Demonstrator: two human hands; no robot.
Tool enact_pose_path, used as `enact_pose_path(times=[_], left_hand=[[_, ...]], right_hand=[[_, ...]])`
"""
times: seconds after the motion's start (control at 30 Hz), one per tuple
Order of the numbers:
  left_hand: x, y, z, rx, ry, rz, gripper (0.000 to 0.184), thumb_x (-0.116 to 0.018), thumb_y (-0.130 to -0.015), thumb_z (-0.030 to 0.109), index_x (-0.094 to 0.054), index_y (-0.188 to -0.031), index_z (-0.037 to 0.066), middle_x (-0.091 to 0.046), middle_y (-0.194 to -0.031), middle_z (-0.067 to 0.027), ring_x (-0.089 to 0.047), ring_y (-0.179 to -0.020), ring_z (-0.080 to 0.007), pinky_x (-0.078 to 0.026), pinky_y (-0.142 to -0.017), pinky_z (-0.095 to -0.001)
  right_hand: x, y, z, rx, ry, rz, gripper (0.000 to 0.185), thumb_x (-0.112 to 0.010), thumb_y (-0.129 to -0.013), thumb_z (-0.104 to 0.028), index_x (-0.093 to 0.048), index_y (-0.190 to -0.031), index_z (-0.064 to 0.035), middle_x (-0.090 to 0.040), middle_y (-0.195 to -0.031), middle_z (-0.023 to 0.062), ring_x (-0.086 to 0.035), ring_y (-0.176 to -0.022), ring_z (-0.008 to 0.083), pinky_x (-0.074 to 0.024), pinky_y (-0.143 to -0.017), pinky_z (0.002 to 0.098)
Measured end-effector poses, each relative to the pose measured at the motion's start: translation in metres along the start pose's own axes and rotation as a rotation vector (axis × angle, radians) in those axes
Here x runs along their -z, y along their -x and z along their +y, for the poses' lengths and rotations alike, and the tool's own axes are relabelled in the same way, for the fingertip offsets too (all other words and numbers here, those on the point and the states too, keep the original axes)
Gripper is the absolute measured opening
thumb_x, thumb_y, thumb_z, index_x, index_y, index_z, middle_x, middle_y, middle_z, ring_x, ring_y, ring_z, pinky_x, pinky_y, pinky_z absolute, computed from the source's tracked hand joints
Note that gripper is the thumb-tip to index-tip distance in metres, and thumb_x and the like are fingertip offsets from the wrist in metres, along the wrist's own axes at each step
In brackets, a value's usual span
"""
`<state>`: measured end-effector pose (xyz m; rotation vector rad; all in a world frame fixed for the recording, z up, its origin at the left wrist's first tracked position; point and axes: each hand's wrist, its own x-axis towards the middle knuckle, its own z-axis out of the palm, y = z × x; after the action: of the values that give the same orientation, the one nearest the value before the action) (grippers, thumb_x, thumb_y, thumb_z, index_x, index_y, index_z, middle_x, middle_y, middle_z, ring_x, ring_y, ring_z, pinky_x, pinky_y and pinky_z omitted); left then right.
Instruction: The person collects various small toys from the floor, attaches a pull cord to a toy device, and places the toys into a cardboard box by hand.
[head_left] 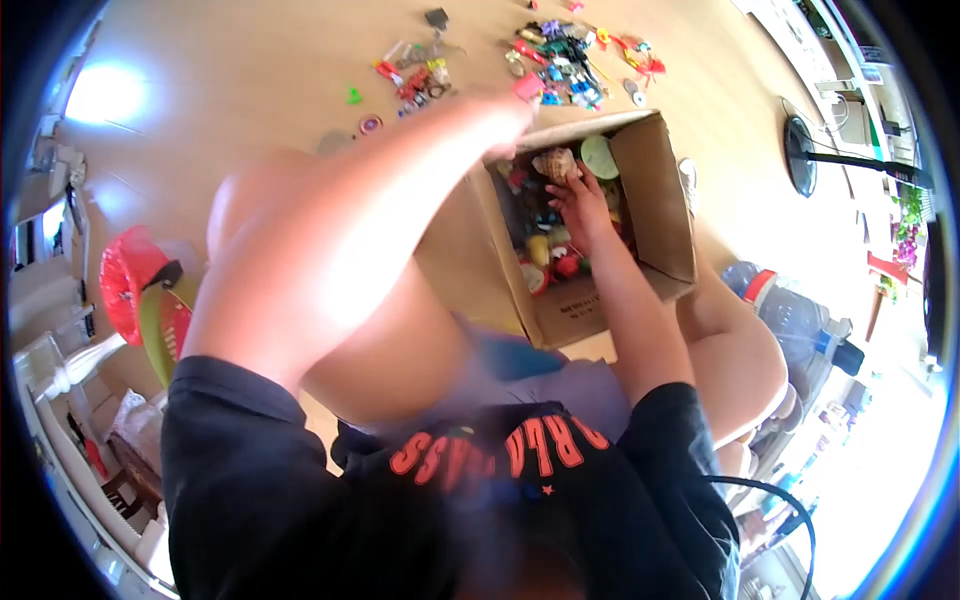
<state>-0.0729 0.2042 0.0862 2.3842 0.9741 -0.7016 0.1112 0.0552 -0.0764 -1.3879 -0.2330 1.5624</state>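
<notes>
My left hand point(508, 128) reaches past the far left corner of an open cardboard box point(655, 195). Its fingers are closed around a small pinkish-red piece point(528, 88) whose kind I cannot make out. Inside the box is my right hand point(582, 205), its fingers curved and apart. The fingertips meet the lower right edge of a brown-and-white spiral seashell point(553, 165). Right beside the shell sits a round pale-green thing point(599, 157). Deeper in the box lie several small items, among them a red one point(567, 265) and a yellow one point(539, 248), partly in shadow.
Small colourful toys point(565, 60) lie heaped on the floor beyond the box, with another scatter point(412, 85) to their left. A large clear water bottle point(795, 315) is by my right leg. A red plastic bag point(135, 280) is at the left. A black round-based stand point(800, 155) is at the right.
</notes>
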Motion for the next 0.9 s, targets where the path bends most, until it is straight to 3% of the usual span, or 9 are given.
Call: enact_pose_path(times=[0.17, 0.3, 0.43, 0.5, 0.53, 0.63, 0.67, 0.8, 0.9], left_hand=[[0.001, -0.013, 0.010, -0.027, -0.166, -0.008, 0.023, -0.068, -0.079, 0.019, -0.071, -0.094, 0.002, -0.068, -0.099, -0.0185, -0.066, -0.093, -0.0326, -0.053, -0.079, -0.0417], [0.007, -0.019, 0.017, -0.041, -0.220, -0.065, 0.029, -0.071, -0.080, 0.025, -0.071, -0.097, 0.002, -0.068, -0.100, -0.0183, -0.066, -0.095, -0.0318, -0.054, -0.080, -0.0418], [-0.015, -0.038, 0.012, -0.071, -0.060, -0.032, 0.035, -0.073, -0.081, 0.029, -0.069, -0.100, 0.000, -0.068, -0.102, -0.0201, -0.066, -0.096, -0.0339, -0.053, -0.083, -0.0428], [-0.008, -0.034, 0.019, -0.096, -0.130, 0.076, 0.033, -0.072, -0.081, 0.027, -0.069, -0.098, -0.002, -0.067, -0.101, -0.0214, -0.066, -0.095, -0.0346, -0.053, -0.083, -0.0429], [-0.006, -0.039, 0.023, -0.098, -0.107, 0.073, 0.032, -0.072, -0.081, 0.026, -0.069, -0.097, -0.002, -0.068, -0.100, -0.0214, -0.066, -0.095, -0.0347, -0.053, -0.082, -0.0429], [-0.009, -0.037, 0.021, -0.058, -0.072, 0.038, 0.030, -0.071, -0.080, 0.022, -0.069, -0.096, -0.003, -0.068, -0.098, -0.0211, -0.067, -0.094, -0.0350, -0.054, -0.081, -0.0429], [-0.007, -0.035, 0.024, -0.033, -0.071, 0.035, 0.029, -0.070, -0.080, 0.021, -0.069, -0.096, -0.002, -0.068, -0.098, -0.0209, -0.067, -0.094, -0.0350, -0.054, -0.081, -0.0429], [-0.016, -0.037, 0.028, 0.012, -0.056, 0.067, 0.022, -0.066, -0.080, 0.016, -0.071, -0.096, 0.002, -0.069, -0.097, -0.0184, -0.068, -0.093, -0.0336, -0.054, -0.078, -0.0424], [-0.016, -0.031, 0.030, -0.030, -0.065, 0.082, 0.021, -0.063, -0.080, 0.013, -0.073, -0.096, 0.006, -0.070, -0.095, -0.0158, -0.068, -0.092, -0.0316, -0.055, -0.077, -0.0424]], right_hand=[[-0.025, -0.026, 0.039, 0.124, -0.507, 0.190, 0.052, -0.052, -0.097, -0.010, -0.029, -0.143, -0.0102, -0.054, -0.123, 0.0142, -0.061, -0.098, 0.0286, -0.0484, -0.075, 0.0380], [-0.014, -0.043, 0.065, 0.179, -0.794, 0.128, 0.049, -0.049, -0.096, -0.004, -0.025, -0.139, -0.0031, -0.052, -0.122, 0.0196, -0.060, -0.098, 0.0336, -0.0517, -0.085, 0.0433], [-0.029, -0.024, 0.056, 0.206, -0.452, 0.296, 0.045, -0.052, -0.098, -0.014, -0.027, -0.134, -0.0048, -0.054, -0.120, 0.0188, -0.064, -0.090, 0.0318, -0.0554, -0.083, 0.0406], [-0.025, -0.023, 0.048, 0.110, -0.143, 0.287, 0.048, -0.055, -0.097, -0.017, -0.027, -0.135, -0.0077, -0.055, -0.116, 0.0187, -0.066, -0.079, 0.0288, -0.0583, -0.071, 0.0381], [-0.023, -0.024, 0.050, 0.045, -0.126, 0.280, 0.049, -0.058, -0.095, -0.019, -0.029, -0.134, -0.0099, -0.058, -0.106, 0.0178, -0.065, -0.068, 0.0253, -0.0575, -0.060, 0.0368], [-0.019, -0.023, 0.045, 0.011, -0.017, 0.297, 0.051, -0.060, -0.094, -0.022, -0.031, -0.134, -0.0094, -0.060, -0.095, 0.0155, -0.062, -0.061, 0.0226, -0.0553, -0.055, 0.0351], [-0.023, -0.021, 0.042, 0.004, -0.023, 0.349, 0.044, -0.059, -0.094, -0.023, -0.039, -0.131, -0.0072, -0.061, -0.083, 0.0135, -0.060, -0.057, 0.0209, -0.0531, -0.052, 0.0336], [-0.021, -0.021, 0.046, 0.090, 0.452, 0.449, 0.031, -0.056, -0.095, -0.018, -0.055, -0.120, 0.0003, -0.062, -0.077, 0.0105, -0.061, -0.058, 0.0190, -0.0490, -0.049, 0.0312], [-0.034, -0.008, 0.049, 0.387, 0.770, 0.774, 0.027, -0.055, -0.094, -0.016, -0.057, -0.115, 0.0006, -0.067, -0.087, 0.0140, -0.066, -0.074, 0.0226, -0.0518, -0.064, 0.0348]])
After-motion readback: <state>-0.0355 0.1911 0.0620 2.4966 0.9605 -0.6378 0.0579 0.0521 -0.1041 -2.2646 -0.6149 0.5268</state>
